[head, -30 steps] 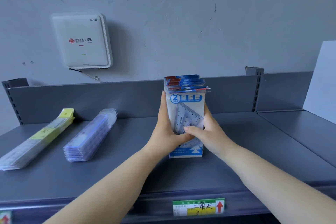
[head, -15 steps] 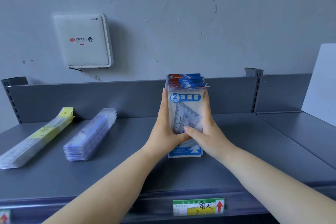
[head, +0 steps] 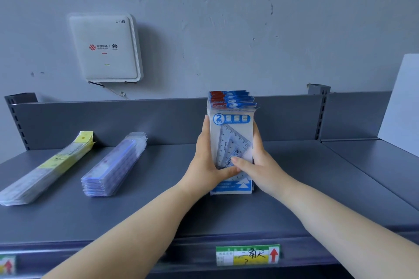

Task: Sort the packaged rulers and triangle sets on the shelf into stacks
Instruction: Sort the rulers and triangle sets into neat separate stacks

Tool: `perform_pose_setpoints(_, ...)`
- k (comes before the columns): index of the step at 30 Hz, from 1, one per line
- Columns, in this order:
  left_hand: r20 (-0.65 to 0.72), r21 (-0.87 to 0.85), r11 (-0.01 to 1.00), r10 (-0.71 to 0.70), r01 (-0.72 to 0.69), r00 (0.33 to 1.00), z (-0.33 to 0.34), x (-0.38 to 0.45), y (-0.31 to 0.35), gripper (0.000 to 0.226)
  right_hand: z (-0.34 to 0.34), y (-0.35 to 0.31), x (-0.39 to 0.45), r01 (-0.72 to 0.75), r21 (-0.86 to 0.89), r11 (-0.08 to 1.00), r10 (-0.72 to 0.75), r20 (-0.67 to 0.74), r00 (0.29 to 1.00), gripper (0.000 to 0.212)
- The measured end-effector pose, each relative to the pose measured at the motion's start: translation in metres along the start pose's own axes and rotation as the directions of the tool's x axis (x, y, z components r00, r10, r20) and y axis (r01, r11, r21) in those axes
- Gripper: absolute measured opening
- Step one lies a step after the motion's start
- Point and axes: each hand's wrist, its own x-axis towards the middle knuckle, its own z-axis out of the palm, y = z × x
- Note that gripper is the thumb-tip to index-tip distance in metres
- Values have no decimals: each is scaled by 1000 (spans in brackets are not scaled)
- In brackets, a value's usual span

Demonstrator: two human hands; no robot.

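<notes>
A stack of packaged triangle sets (head: 231, 129), clear packs with blue and red headers, stands upright on its lower edge in the middle of the grey shelf (head: 158, 210). My left hand (head: 205, 161) grips its left side with the thumb across the front. My right hand (head: 257, 163) grips the right side, thumb also across the front. To the left lie two stacks of packaged rulers: a blue-edged stack (head: 114, 164) and, further left, a longer stack with yellow labels (head: 48, 165).
The shelf has a low grey back panel (head: 113, 120) and a front rail carrying a green and yellow price label (head: 247, 255). A white router (head: 104, 48) hangs on the wall. A second shelf section (head: 374, 161) adjoins on the right, with a white board (head: 401, 106) leaning there.
The headers at the top of the triangle-set stack have drawn into a neater bundle between my hands. Both hands keep their hold.
</notes>
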Motion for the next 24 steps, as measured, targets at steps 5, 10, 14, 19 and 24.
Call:
perform_pose_setpoints(5, 46, -77, 997, 24, -20, 999, -5, 13, 9, 97, -2, -4, 13, -21, 33, 999, 22, -17, 1000, 72)
perform_pose_setpoints(10, 122, -130, 970, -191, 206, 974, -17, 28, 9, 83, -5, -6, 30, -197, 127, 972, 200, -13, 980, 52)
perform_pose_setpoints(14, 117, -69, 934, -341, 350, 933, -20, 37, 5, 71, -6, -7, 47, -344, 84, 935, 345, 3, 939, 44)
perform_pose_setpoints(19, 128, -7, 864, -498, 503, 858, -26, 41, -6, 45, -4, 5, 59, -482, 52, 875, 482, 15, 876, 32)
perform_pose_setpoints(24, 133, -16, 830, -550, 557, 824, -31, 46, -17, 37, -2, 3, 64, -522, -27, 852, 523, 2, 853, 11)
